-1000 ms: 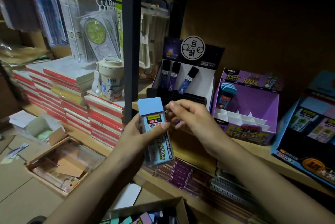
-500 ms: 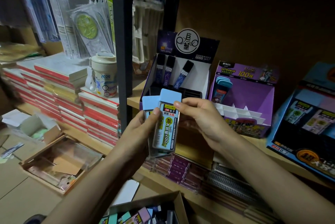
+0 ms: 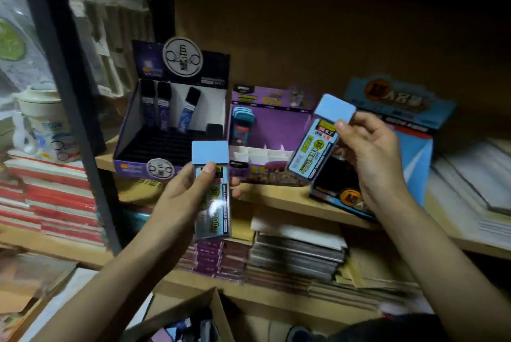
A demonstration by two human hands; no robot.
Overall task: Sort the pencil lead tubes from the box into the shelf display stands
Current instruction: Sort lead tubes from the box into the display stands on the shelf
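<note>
Tubes split apart now: right hand (image 3: 370, 153) pinches one blue-capped tube (image 3: 318, 145), swinging it toward the blue display stand (image 3: 414, 148) (its likely home, I'd say); left hand (image 3: 179, 198) keeps its grip wrapped round the second tube (image 3: 213, 195), in front of the shelf (image 3: 276, 198).

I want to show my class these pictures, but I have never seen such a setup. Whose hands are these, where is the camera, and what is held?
No machine here: a person wears one camera on the head, looking forward and down, so every picture shows their own arms. The left hand grips a blue-capped lead tube; the right hand holds a second tube, raised near the blue stand. On the wooden shelf also sit a black stand holding three dark tubes and a purple stand. A cardboard box lies open below.
</note>
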